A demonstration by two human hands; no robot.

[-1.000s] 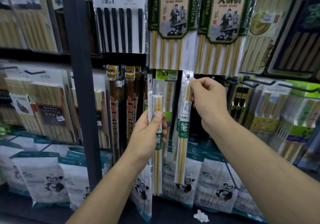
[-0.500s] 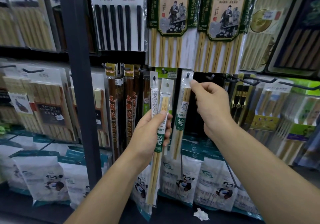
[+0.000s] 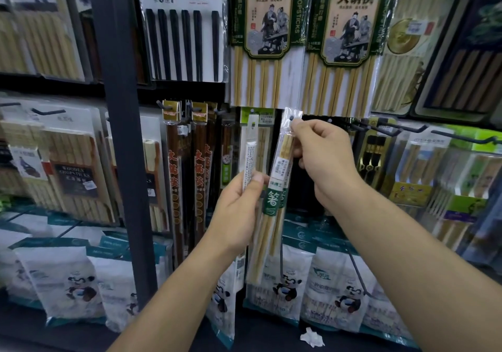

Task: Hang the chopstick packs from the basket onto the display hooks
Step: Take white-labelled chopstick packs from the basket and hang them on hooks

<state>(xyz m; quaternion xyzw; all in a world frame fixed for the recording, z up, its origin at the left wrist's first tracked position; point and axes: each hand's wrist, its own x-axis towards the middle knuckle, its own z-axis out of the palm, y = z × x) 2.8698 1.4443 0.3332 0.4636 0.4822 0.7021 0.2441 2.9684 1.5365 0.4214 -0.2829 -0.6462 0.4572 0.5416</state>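
Observation:
My right hand (image 3: 323, 161) pinches the top of a slim clear pack of bamboo chopsticks with a green label (image 3: 279, 177), its hang hole showing just above my fingers, in front of the dark gap in the rack. My left hand (image 3: 239, 210) grips one or two more slim packs (image 3: 251, 150) upright, just left of the first and touching it lower down. A black display hook (image 3: 361, 127) sticks out right of my right hand. The basket is out of view.
Brown chopstick packs (image 3: 173, 166) hang to the left beside a dark upright post (image 3: 119, 134). Large bamboo sets (image 3: 269, 39) hang above. Panda-printed bags (image 3: 68, 283) line the bottom shelf, with a scrap of white paper (image 3: 312, 336) on it. More hooks and packs fill the right side.
My right hand moved its pack slightly left and tilted it against the packs in my left hand. My left hand lifted its packs a little higher.

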